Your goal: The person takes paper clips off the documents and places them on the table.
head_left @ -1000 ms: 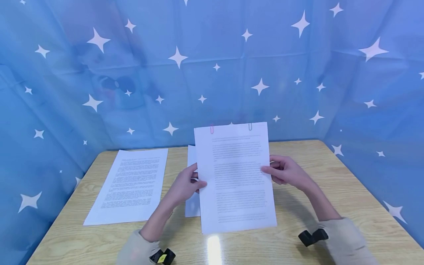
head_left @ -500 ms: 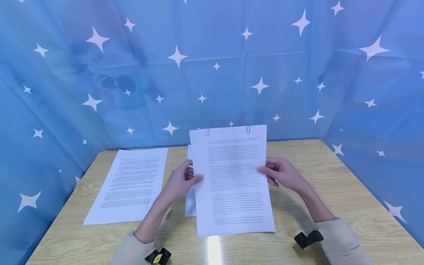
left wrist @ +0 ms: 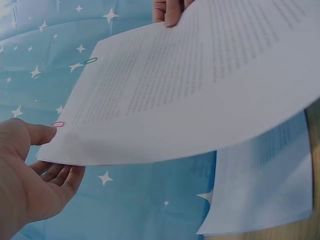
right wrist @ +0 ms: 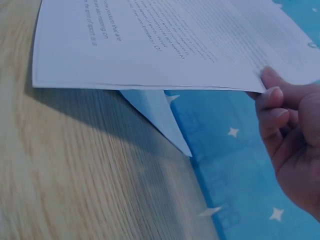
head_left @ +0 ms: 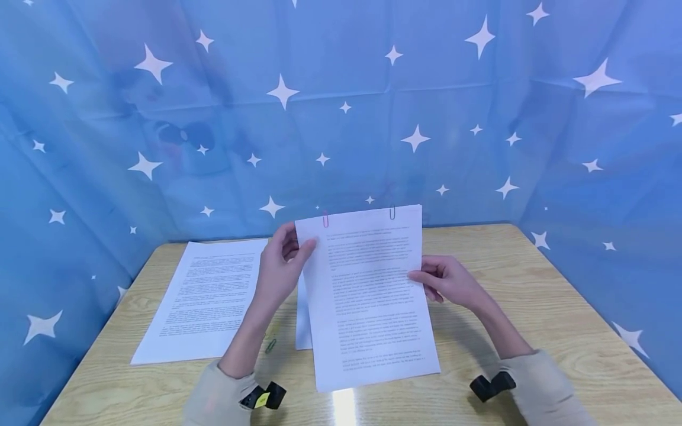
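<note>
A stack of printed sheets (head_left: 367, 296) is held up over the table, tilted slightly. A pink paper clip (head_left: 326, 219) and a dark green paper clip (head_left: 392, 212) sit on its top edge. My left hand (head_left: 279, 260) is at the upper left corner, thumb in front near the pink clip and fingers behind; the left wrist view shows those fingers (left wrist: 62, 175) loosely bent under the sheets. Around the middle of the right edge, my right hand (head_left: 447, 281) pinches the stack between thumb and fingers. The lower part of the stack bows in the left wrist view.
Another printed stack (head_left: 208, 302) lies on the left of the wooden table (head_left: 533, 296). More paper (head_left: 302, 319) lies partly hidden behind the held sheets. A loose green paper clip (head_left: 270, 346) rests near my left forearm. A blue starry curtain (head_left: 341, 130) stands behind.
My left hand has slid up the left edge to the top corner. The held stack has shifted left and slightly down and tilted, its left side lower; the loose green clip has come into sight.
</note>
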{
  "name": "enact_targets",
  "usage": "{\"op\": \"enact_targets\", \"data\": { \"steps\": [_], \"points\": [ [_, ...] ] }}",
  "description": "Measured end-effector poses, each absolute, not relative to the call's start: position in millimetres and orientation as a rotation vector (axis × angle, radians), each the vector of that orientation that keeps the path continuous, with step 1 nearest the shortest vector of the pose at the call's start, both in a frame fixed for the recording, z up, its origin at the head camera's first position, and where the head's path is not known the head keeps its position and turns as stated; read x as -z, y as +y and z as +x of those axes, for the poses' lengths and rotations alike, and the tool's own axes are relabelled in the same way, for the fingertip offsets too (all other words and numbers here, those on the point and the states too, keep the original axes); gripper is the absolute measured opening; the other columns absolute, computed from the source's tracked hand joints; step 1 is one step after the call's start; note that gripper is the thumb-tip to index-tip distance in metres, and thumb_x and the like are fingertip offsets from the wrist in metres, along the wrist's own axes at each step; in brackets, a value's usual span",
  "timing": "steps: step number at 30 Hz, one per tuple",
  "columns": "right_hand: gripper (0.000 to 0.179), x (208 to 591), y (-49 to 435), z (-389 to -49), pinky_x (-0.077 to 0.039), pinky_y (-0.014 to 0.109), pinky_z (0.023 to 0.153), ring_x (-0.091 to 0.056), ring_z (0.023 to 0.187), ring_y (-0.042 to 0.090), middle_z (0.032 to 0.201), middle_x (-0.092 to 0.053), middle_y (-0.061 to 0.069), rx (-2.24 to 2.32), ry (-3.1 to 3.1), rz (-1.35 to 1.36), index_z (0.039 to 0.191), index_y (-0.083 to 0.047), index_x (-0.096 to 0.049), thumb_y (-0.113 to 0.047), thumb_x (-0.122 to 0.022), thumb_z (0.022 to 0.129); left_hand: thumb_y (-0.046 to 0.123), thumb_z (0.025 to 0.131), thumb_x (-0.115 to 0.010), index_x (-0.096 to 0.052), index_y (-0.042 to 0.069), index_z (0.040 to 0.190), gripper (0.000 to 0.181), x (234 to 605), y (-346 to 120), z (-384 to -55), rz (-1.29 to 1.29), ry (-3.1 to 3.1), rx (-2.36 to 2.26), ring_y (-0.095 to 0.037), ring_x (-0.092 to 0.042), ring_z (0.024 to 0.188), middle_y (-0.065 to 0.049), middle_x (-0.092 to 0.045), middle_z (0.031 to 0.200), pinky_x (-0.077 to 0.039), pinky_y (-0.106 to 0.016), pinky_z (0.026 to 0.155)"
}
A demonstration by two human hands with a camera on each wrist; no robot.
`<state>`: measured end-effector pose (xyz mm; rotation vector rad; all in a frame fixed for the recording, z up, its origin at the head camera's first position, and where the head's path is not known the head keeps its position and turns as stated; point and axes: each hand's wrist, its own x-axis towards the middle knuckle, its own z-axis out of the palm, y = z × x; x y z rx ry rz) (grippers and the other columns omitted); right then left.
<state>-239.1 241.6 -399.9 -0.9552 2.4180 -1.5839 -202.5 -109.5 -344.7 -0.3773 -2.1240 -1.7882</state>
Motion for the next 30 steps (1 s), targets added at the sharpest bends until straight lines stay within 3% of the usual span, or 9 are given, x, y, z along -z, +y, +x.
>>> {"op": "enact_targets", "data": {
  "steps": [5, 11, 19, 24, 30],
  "points": [
    [0.013, 400, 240, -239, -0.033, 0.027, 0.036, -0.044, 0.04, 0.021, 0.056, -0.053, 0.01, 1.573, 2.417, -0.971, 0.11, -0.003, -0.069, -0.008, -0.059, 0.103, 0.008, 0.097, -0.068, -0.059, 0.002, 0.133, 0.037, 339, -104, -203, -0.449, -2.009, 1.742, -0.023, -0.063, 0.1, -0.014, -0.065, 0.121, -0.05, -0.022, 0.082],
    [0.011, 400, 239, -240, -0.034, 0.027, 0.036, -0.044, 0.04, 0.021, 0.056, -0.053, 0.012, 1.555, 2.423, -0.982, 0.106, -0.003, -0.069, -0.008, -0.059, 0.102, 0.011, 0.097, -0.068, -0.07, 0.004, 0.119, 0.023, 335, -97, -202, -0.428, -1.991, 1.657, -0.019, -0.056, 0.079, -0.007, -0.069, 0.114, -0.043, -0.022, 0.067],
    [0.013, 401, 238, -240, -0.034, 0.027, 0.036, -0.044, 0.04, 0.021, 0.057, -0.054, 0.011, 1.547, 2.42, -0.971, 0.11, -0.001, -0.069, -0.007, -0.059, 0.102, 0.014, 0.094, -0.073, -0.077, 0.009, 0.104, 0.012, 333, -94, -205, -0.377, -1.968, 1.623, -0.012, -0.062, 0.095, -0.002, -0.074, 0.101, -0.042, -0.027, 0.074],
    [0.014, 401, 239, -240, -0.034, 0.026, 0.036, -0.044, 0.04, 0.021, 0.057, -0.054, 0.009, 1.537, 2.424, -0.969, 0.111, -0.002, -0.069, -0.006, -0.059, 0.102, 0.011, 0.093, -0.073, -0.078, 0.009, 0.099, 0.007, 332, -94, -205, -0.376, -1.97, 1.631, -0.012, -0.062, 0.093, -0.003, -0.074, 0.096, -0.043, -0.027, 0.075],
    [0.011, 402, 239, -240, -0.033, 0.026, 0.036, -0.043, 0.04, 0.022, 0.056, -0.052, 0.008, 1.537, 2.442, -0.954, 0.106, -0.003, -0.069, -0.008, -0.06, 0.102, 0.012, 0.093, -0.073, -0.078, 0.008, 0.097, 0.007, 331, -93, -205, -0.359, -1.951, 1.636, -0.014, -0.061, 0.087, -0.004, -0.074, 0.093, -0.039, -0.025, 0.068]
  ]
}}
